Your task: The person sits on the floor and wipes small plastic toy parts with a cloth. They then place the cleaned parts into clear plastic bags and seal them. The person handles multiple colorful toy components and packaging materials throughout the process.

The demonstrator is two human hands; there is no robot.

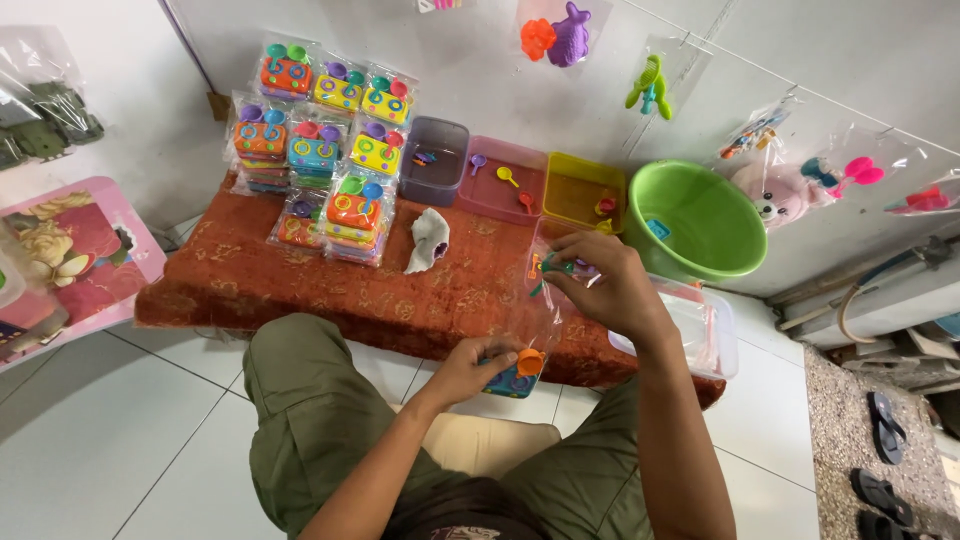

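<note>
Left hand [470,362] grips the toy stove [515,377] low at the bag [535,310] bottom, steadying it; right hand [600,285] fingers pinch small utensils [553,266] at the bag's mouth over the tabletop [300,285].

Clear-wrapped colourful toy packs [320,150] stacked on the red cloth's far left; bagged toys [560,35] hang on the wall.

Toy set [514,378] — half hidden by hand [470,368]

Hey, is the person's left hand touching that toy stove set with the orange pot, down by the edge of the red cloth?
Touching. The head view shows the left hand with its fingers curled around the toy stove set, no gap between them.
</note>
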